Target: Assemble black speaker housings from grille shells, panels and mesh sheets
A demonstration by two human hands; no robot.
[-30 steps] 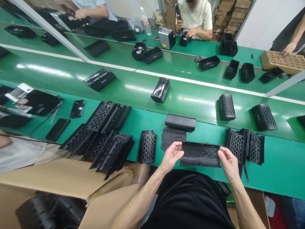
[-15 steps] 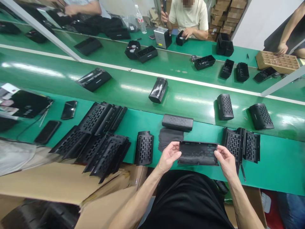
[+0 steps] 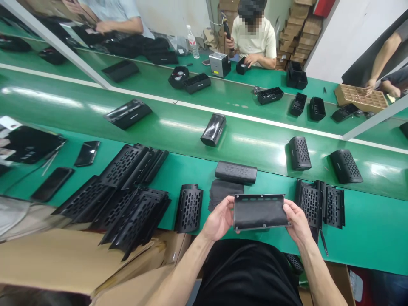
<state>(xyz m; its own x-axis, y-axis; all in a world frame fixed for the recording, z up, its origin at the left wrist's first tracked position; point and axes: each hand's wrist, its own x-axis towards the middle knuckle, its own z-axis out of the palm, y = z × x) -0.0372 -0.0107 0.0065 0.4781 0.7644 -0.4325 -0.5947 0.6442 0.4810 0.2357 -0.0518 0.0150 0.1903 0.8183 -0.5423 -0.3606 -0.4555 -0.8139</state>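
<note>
While both my hands were occupied with one black panel [image 3: 259, 212], I recorded the following. My left hand [image 3: 219, 219] was closed on its 9 o'clock end and my right hand [image 3: 296, 219] gripped its 3 o'clock end. It was up over the near part of the bench [image 3: 366, 233], hollow side towards me; clearance beneath could not be judged. Slots showed along the far edge, and the remaining inner face looked smooth and dark.

From the panel, with 12 straight ahead, the cloth [image 3: 219, 191] lay at 10 o'clock, the housing [image 3: 236, 172] at 11, the grille [image 3: 189, 208] at 9 with the left pile [image 3: 134, 212] beyond it, the right pile [image 3: 318, 204] at 3, and the pen [image 3: 323, 242] near 4.

Risks, in my judgement: support came from the two ends only, so a slip at either would probably tip the panel onto the bench or my lap [image 3: 255, 272]. Pressing the ends together could bow it, as the wall looked thin. Should the dark inner face be a separate lining, a rubbing thumb might lift or crease it. A wide swing towards 3 could knock the right pile, just beside my knuckles. The left pile appeared to jut past the bench towards the carton [image 3: 57, 259], so a bump there might send pieces over.
</note>
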